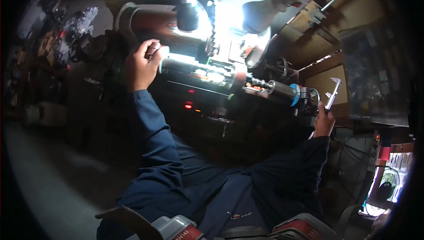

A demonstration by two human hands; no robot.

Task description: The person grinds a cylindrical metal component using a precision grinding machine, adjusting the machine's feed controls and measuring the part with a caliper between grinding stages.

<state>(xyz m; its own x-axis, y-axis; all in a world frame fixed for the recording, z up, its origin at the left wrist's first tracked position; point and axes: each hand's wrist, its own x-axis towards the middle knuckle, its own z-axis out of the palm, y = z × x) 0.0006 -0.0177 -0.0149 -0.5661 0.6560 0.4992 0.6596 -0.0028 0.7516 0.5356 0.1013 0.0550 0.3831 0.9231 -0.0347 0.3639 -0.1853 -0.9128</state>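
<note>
Partly, right hand (324,123) hides caliper (331,99)

From the left hand (143,65), the bright bar (187,65) blocks 3 o'clock and the reddish cylinder (153,21) 1 o'clock; dark room, its depth unclear, opens at 5 o'clock between the forearms (152,121). From the right hand (324,121), a curved handle (317,93) stands at 11 o'clock; the caliper (333,93) juts toward 1 o'clock.
</note>
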